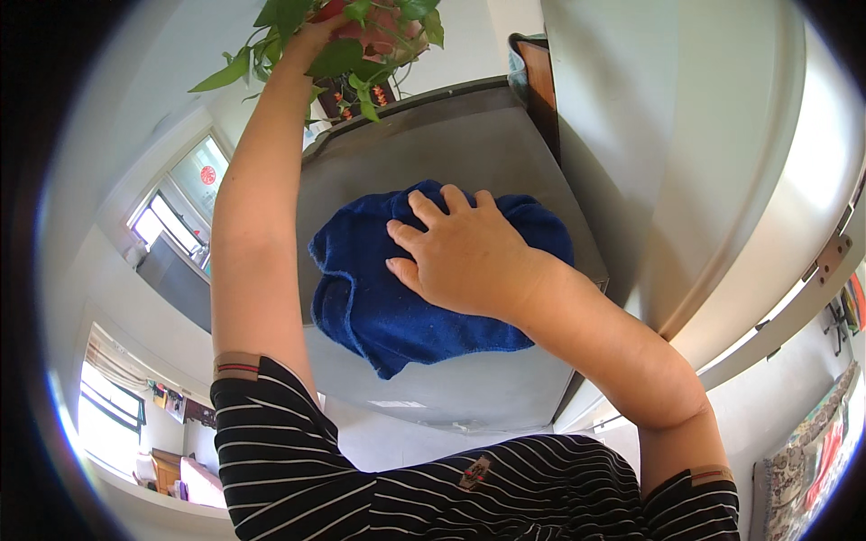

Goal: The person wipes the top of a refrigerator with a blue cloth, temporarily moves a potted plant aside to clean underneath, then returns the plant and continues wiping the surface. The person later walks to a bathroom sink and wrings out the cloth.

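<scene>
My right hand point(467, 260) lies palm down on a crumpled blue cloth point(379, 311), its fingers spread. The cloth rests on the grey top of a tall box-shaped appliance point(433, 142), likely a refrigerator, and hangs over its front edge. At the top of the view, my left arm stretches far forward. My left hand point(321, 34) holds up a leafy potted plant point(338, 57), which looks like a pothos, by its reddish pot point(385, 30). Leaves hide part of the pot and most of my left fingers.
A pale wall or panel point(609, 135) rises close along the appliance's right side. Behind it stands a brown wooden board point(541, 81) with cloth over its edge. A door hinge point(832, 260) shows at the far right. Windows point(108, 412) open the wall at left.
</scene>
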